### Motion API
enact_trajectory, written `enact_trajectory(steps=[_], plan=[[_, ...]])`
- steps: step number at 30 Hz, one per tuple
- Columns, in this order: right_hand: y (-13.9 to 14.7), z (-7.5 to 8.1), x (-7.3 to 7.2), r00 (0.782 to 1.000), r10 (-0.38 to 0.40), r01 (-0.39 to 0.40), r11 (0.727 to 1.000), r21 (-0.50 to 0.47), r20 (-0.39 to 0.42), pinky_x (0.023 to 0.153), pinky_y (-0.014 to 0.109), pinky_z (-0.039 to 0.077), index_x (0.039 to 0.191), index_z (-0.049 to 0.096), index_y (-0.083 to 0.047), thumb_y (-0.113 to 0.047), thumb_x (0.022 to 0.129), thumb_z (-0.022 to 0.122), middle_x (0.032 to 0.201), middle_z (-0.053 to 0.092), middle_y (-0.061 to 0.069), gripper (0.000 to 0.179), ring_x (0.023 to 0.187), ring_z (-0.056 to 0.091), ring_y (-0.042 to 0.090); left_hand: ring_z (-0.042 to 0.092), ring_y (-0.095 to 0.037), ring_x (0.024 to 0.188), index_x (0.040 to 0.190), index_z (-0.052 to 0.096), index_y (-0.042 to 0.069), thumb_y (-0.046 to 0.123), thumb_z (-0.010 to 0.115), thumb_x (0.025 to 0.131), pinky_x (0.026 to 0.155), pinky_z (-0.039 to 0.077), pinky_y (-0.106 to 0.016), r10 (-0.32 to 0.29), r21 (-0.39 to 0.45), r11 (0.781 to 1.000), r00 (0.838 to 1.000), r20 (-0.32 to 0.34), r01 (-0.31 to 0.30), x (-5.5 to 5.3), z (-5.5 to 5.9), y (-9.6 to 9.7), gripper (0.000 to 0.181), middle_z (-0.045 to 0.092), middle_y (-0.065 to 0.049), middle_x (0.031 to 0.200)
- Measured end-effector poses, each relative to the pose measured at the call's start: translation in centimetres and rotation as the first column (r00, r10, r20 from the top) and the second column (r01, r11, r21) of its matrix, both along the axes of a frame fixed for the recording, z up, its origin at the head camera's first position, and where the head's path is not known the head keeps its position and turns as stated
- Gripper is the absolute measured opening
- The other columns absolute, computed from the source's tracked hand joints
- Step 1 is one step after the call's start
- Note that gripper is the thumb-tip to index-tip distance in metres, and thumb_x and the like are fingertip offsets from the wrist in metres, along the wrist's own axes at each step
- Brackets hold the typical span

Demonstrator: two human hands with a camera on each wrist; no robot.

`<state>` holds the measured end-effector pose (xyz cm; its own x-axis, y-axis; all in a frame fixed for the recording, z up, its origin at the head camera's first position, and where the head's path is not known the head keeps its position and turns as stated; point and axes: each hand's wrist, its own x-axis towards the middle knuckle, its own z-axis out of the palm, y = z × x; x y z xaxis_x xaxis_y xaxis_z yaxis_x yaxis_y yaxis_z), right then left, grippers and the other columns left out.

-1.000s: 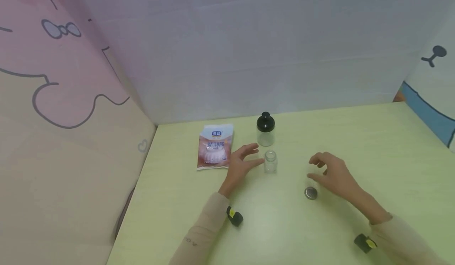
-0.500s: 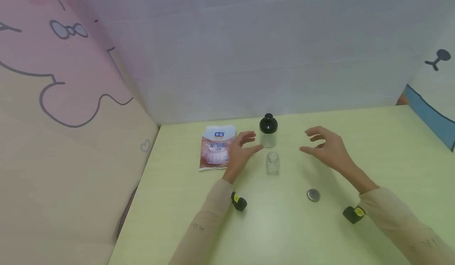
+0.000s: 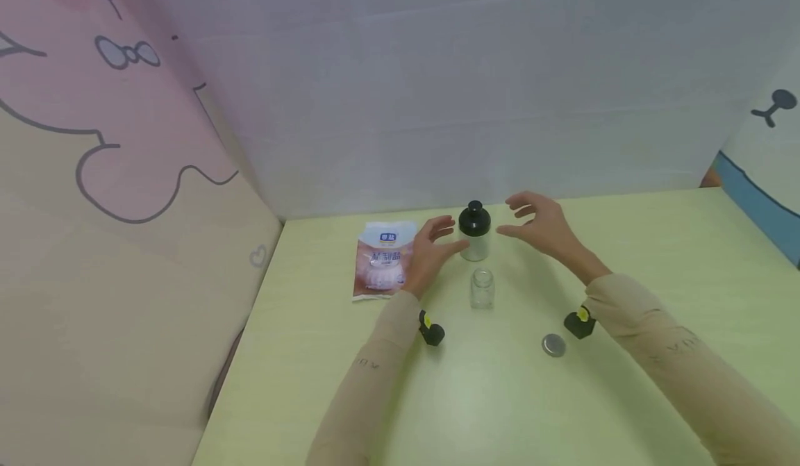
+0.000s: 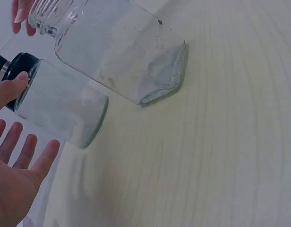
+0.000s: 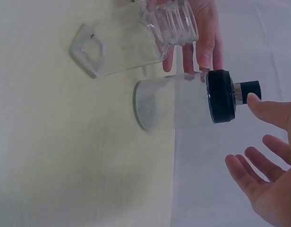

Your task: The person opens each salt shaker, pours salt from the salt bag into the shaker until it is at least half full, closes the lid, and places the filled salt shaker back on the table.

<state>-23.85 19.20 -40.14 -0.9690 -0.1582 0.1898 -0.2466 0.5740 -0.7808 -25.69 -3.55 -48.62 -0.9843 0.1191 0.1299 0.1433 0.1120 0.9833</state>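
A clear glass jar with a black knobbed lid [image 3: 475,223] stands upright towards the back of the table. My left hand [image 3: 431,254] is at its left side, fingers spread and thumb overlapping the jar in the head view. On the jar's right, my right hand [image 3: 540,224] is held with thumb and fingers apart, empty; in the right wrist view its thumb overlaps the lid's knob [image 5: 251,92]. In front of the lidded jar stands a small open glass bottle [image 3: 482,289] with a threaded neck [image 4: 44,16]. A round metal cap [image 3: 553,345] lies on the table to the right.
A printed brown and white packet [image 3: 382,264] lies flat behind the left hand. The pale yellow table [image 3: 487,396] meets a white covered wall [image 3: 437,105] at the back and a cartoon-printed panel [image 3: 162,278] on the left.
The right hand has moved from above the metal cap up and left to the lidded jar. My left hand has shifted from the small bottle towards the jar.
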Motion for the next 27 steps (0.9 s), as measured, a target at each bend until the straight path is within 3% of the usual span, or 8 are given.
enact_trajectory(steps=[8,18,22,27], plan=[[-2.8,-1.0,-1.9,1.0,0.019,-0.019,1.0,0.004,0.014,0.085,0.048,0.051,0.119,0.055,0.004,-0.019,0.075,0.08,0.115,0.059,0.023,0.055,0.103,0.058,0.039,0.053,-0.022,0.116,0.123,0.057,0.021,0.023,0.084,0.071,0.101,0.041,-0.047,-0.044,0.018,0.999,0.999,-0.008,0.044,-0.9,0.1,1.1,0.059,0.06,0.007,0.121],[-5.0,-2.0,-2.5,0.999,-0.032,0.033,0.999,0.025,-0.044,0.074,0.043,0.048,0.108,0.059,0.005,-0.023,0.072,0.083,0.101,0.061,0.02,0.051,0.089,0.056,0.032,0.054,-0.017,0.109,0.118,0.06,0.022,0.029,0.086,0.068,0.093,0.044,-0.04,-0.005,-0.072,0.997,1.0,-0.01,0.004,-1.4,0.1,1.9,0.056,0.06,0.01,0.116],[-5.0,-1.6,-2.5,0.999,0.007,-0.007,1.0,0.007,-0.043,0.075,0.042,0.048,0.108,0.056,0.006,-0.017,0.072,0.08,0.1,0.059,0.019,0.049,0.089,0.054,0.031,0.054,-0.024,0.112,0.119,0.061,0.021,0.029,0.086,0.068,0.093,0.044,-0.042,-0.018,-0.082,0.996,1.0,-0.004,0.018,-1.6,0.0,1.7,0.057,0.06,0.009,0.117],[-4.3,-0.6,-2.9,0.99,0.131,-0.13,0.991,-0.014,0.048,0.086,0.046,0.049,0.117,0.048,0.007,-0.003,0.073,0.075,0.111,0.056,0.023,0.053,0.103,0.053,0.035,0.054,-0.023,0.113,0.121,0.06,0.02,0.024,0.085,0.069,0.094,0.044,-0.041,-0.049,-0.073,0.996,0.999,0.011,0.05,-1.6,0.5,1.4,0.058,0.06,0.006,0.119]])
